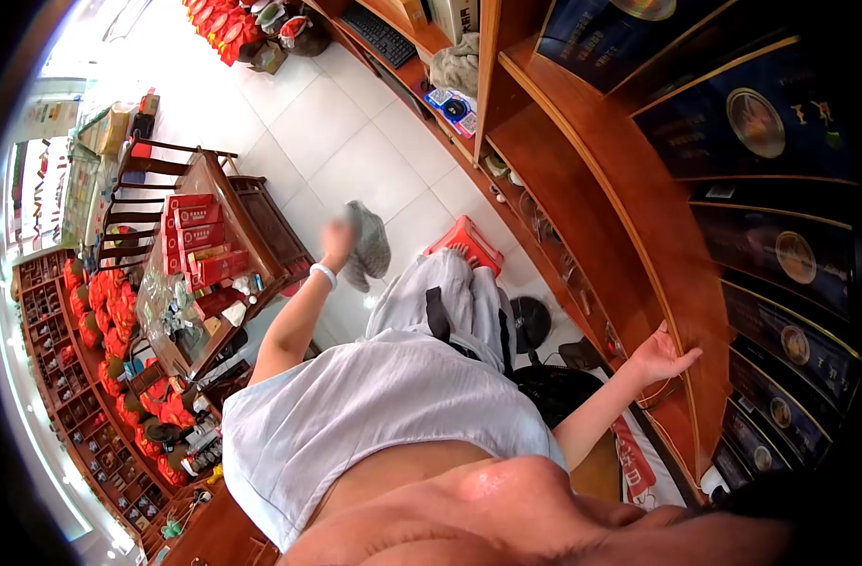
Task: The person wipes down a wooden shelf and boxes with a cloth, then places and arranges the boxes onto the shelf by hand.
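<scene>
My left hand [336,242], with a pale band on its wrist, is stretched out over the floor and blurred. It is closed on a grey cloth [370,243], which hangs down in loose folds. On the other side, my right hand [661,358] grips the front edge of a brown wooden shelf [629,222], its thumb lying on the upper side and the other fingers partly hidden. One bare foot [465,253] rests on a red plastic stool [478,241].
Large dark blue boxes [752,123] with round emblems line the shelf at right. At left stands a wooden table [251,222] with red boxes [197,236], beside a dark slatted chair [152,203]. A keyboard [379,36] lies on the counter; a black round object [531,324] is near the stool.
</scene>
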`<state>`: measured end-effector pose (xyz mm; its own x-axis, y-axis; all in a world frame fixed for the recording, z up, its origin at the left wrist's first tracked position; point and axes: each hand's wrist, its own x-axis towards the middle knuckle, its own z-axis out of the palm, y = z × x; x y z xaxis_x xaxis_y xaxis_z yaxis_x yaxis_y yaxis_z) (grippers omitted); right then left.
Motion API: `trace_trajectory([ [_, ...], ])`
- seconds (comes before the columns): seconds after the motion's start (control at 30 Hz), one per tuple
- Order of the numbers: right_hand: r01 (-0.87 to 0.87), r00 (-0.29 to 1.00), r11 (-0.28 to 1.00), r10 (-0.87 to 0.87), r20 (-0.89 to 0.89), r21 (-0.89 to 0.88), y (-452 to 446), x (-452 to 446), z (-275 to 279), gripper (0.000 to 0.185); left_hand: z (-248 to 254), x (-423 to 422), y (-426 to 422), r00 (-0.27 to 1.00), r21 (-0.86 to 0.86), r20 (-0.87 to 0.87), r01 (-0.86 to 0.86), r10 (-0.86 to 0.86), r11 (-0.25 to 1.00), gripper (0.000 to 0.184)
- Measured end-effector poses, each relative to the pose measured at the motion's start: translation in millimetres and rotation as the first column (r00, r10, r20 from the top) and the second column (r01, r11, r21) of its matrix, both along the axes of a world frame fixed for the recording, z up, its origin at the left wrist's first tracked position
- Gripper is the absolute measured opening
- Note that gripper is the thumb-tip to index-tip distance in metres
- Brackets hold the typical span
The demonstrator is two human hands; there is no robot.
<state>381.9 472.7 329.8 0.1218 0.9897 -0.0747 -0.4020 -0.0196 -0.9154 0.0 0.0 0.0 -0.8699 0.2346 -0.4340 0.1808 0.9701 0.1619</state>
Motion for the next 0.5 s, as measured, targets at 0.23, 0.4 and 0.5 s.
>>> trace_trajectory([
  [0.23, -0.662, 0.587, 0.7, 0.707, 0.394, -0.269, -77.5, -57.1, -80.4, 0.078, 128.0, 100.2, 228.5, 0.855, 0.655, 0.515, -0.432, 0.052, 0.62, 0.023],
  [0.4, -0.758, 0.3, 0.529, 0.802, 0.516, -0.382, -86.5, -60.9, -179.3, 0.058, 179.3, 187.7, 303.9, 0.632, 0.705, 0.679, -0.418, -0.374, 0.573, 0.045],
  [0.5, -0.715, 0.331, 0.646, 0.647, 0.687, -0.265, -49.2, -38.6, -192.8, 0.026, 173.2, 200.5, 294.5, 0.877, 0.895, 0.244, -0.039, -0.414, 0.445, 0.045],
])
